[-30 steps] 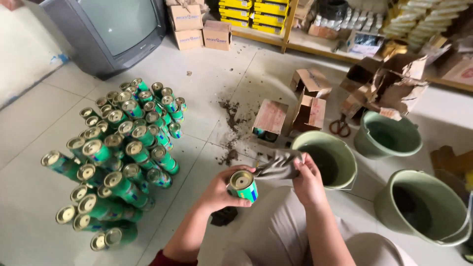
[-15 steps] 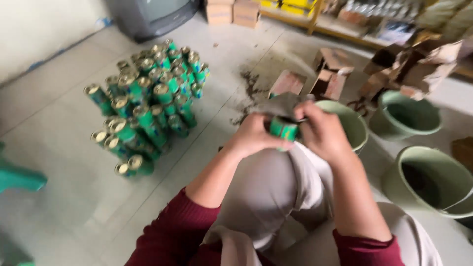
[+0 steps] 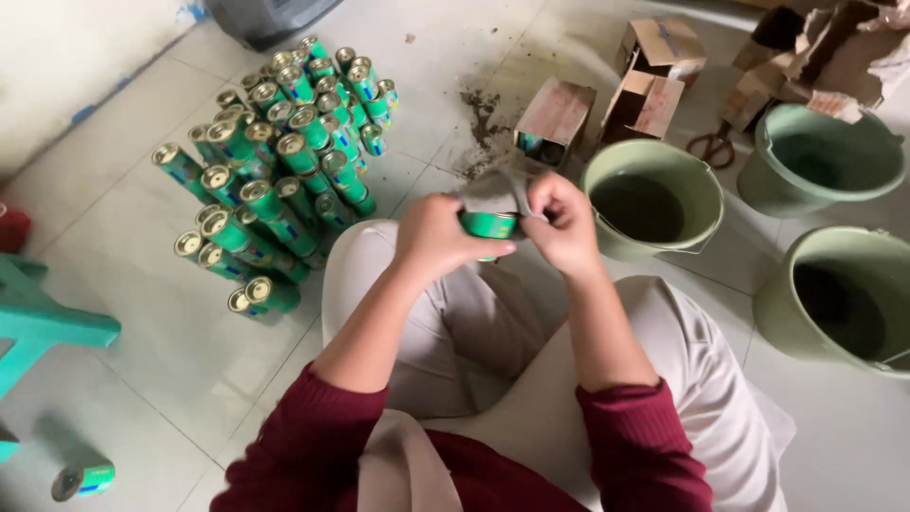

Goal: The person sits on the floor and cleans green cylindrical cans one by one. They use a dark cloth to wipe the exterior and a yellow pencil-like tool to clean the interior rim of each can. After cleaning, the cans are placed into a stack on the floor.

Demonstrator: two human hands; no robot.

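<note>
At frame centre, left hand [image 3: 438, 239] grips a green can [image 3: 488, 226], fingers wrapped around it. Right hand [image 3: 561, 228] pinches a grey cloth [image 3: 490, 194] against the can's top. Stacked cans [image 3: 280, 161] occupy upper left floor; green bucket [image 3: 652, 152] right of centre.

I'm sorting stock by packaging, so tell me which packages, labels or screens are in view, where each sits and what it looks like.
Held can: between left hand and right hand, green label, grey cloth on it.
Can pile: floor, left; green labels, blue marks, metal tops.
Lone can: bottom left, on its side.
Cardboard boxes: floor, top centre; small, brown, opened.
Grey screen housing: top left corner.
</note>
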